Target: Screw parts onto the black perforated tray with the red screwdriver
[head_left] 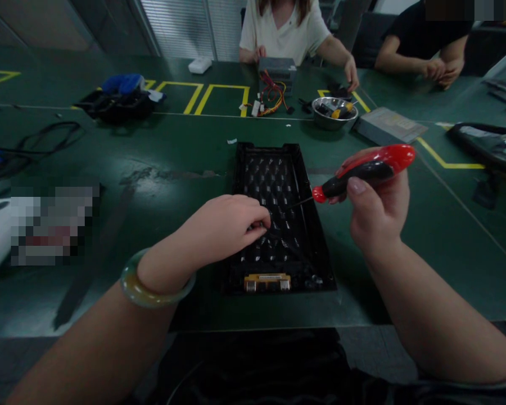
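One black case, open-topped, on table; work judged partway: connector in place at case's near end. Right hand grasps screwdriver, tip over case. Left hand curled above case; cannot tell whether grasping.

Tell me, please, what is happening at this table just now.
A person is working over a black case lying on the green table. Their right hand grips a red and black screwdriver, its shaft pointing into the case; whether the tip touches anything is unclear. The left hand is over the case with fingers curled. Across the table, a co-worker in a white top has one hand by a grey box with coloured wires.
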A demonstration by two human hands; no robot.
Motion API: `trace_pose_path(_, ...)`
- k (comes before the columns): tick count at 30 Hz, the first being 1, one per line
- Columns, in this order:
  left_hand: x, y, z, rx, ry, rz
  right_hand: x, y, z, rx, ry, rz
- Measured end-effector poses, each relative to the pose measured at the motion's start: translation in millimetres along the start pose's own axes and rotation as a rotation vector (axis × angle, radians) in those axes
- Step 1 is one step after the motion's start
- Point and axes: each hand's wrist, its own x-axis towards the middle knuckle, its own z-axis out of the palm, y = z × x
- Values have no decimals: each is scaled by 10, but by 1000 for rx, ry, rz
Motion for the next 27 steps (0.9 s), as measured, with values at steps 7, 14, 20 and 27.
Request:
trace_pose_path(7,-1,45,3,-3,-11,13,159,-243,7,288,17,144)
trace_pose_path(14,5,17,47,65,-73,-10,-17,-255,61,239,-238,314)
trace_pose_path(20,1,7,45,72,-93,-9,-53,-208,56,218,-241,371)
trace_pose_path(27,-7,9,52,75,-91,-12,-16,-172,28,210,-248,339)
